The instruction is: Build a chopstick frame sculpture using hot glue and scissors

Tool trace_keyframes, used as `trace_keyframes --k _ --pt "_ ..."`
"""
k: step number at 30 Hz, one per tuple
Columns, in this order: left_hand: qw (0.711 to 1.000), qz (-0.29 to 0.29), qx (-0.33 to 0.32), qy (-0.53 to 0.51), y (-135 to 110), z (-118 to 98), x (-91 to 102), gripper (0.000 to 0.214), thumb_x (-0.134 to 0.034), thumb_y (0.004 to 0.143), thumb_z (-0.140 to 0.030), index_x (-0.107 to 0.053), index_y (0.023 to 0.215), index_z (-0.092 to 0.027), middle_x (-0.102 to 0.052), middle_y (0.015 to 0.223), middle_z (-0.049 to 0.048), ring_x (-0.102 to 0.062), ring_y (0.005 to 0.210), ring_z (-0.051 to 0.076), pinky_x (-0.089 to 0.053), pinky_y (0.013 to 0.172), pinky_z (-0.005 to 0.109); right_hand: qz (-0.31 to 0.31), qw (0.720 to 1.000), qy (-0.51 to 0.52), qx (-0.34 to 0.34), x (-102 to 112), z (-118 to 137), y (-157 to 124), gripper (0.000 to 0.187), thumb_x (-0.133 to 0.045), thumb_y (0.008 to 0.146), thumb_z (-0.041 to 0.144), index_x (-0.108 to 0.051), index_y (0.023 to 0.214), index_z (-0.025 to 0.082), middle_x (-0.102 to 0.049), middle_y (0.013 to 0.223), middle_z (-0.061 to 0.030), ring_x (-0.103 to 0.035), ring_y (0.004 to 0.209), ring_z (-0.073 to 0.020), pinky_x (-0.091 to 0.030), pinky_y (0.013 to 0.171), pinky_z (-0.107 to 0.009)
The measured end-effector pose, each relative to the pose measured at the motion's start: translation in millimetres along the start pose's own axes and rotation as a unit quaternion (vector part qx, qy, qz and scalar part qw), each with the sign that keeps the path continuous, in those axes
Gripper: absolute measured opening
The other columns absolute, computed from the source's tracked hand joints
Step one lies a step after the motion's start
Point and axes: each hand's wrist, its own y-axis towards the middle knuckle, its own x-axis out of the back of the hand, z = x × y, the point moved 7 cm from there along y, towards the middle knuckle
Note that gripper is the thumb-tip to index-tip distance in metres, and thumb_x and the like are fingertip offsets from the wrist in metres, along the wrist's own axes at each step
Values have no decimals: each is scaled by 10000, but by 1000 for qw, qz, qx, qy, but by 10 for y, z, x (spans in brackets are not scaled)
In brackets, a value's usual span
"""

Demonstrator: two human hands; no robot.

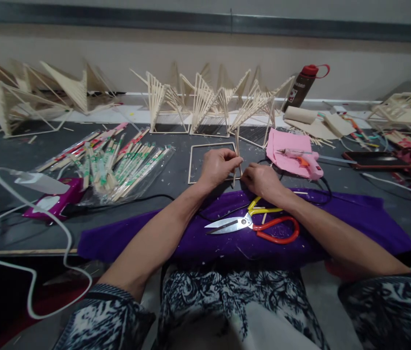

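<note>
My left hand (217, 166) is closed in a pinch around an upright wooden stick (237, 141) at the near right corner of a square stick frame (193, 158) lying flat on the dark table. My right hand (261, 179) is closed too, its fingers pressing at the foot of the same stick and the frame's corner. Just in front of my hands, red and yellow handled scissors (252, 224) lie shut on a purple cloth (336, 218).
A pink glue gun (300, 160) rests on a pink cloth to the right. Packs of chopsticks (118, 163) lie at left. Finished stick structures (205, 102) line the back wall, with a dark bottle (302, 86). A white cable (26, 233) loops at left.
</note>
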Motion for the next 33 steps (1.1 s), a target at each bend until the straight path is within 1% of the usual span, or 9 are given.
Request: trace_keyframes --k 7,15,17,21,23,27,33 --pt "1000 3 -5 4 14 8 -12 191 -603 693 -339 -672 652 -165 -640 564 5 -588 543 126 -433 554 232 -10 1000 8 -5 10 -14 15 266 -444 836 242 -690 850 141 -658 860 -96 -612 754 -196 -344 628 -275" --pt "1000 6 -16 4 11 14 -24 229 -599 698 -370 -677 684 -155 -646 581 6 -596 545 120 -438 555 221 -12 1000 13 -18 28 -16 8 275 -452 840 266 -696 871 142 -659 879 -103 -613 754 -191 -361 635 -265" --pt "1000 8 -14 -1 11 33 -25 238 -597 700 -376 -677 691 -152 -654 601 10 -600 549 120 -440 554 219 -2 999 36 0 28 -47 11 252 -469 826 235 -701 877 148 -664 884 -95 -612 771 -180 -370 654 -250" --pt "1000 10 -15 -15 21 74 -34 244 -594 706 -378 -676 695 -148 -661 619 20 -600 547 118 -450 558 220 17 990 120 68 27 -105 30 221 -506 797 174 -709 883 172 -679 874 -48 -609 789 -144 -375 682 -208" --pt "1000 11 -13 -18 27 93 -42 248 -590 710 -379 -677 699 -147 -664 625 23 -601 549 117 -453 565 221 14 989 132 68 23 -150 50 203 -523 802 197 -710 876 172 -680 856 -42 -607 761 -138 -374 667 -205" --pt "1000 12 -3 -14 36 118 -48 260 -589 710 -391 -681 723 -148 -673 647 27 -609 567 117 -457 581 219 6 993 111 48 -5 -178 83 185 -544 806 240 -709 855 169 -676 838 -54 -605 744 -148 -368 652 -216" --pt "1000 18 -14 -14 39 82 -47 250 -592 702 -378 -680 699 -144 -664 615 24 -597 541 114 -450 564 216 -5 993 106 49 2 -143 76 167 -547 804 214 -703 844 169 -673 859 -50 -606 754 -149 -370 663 -218"
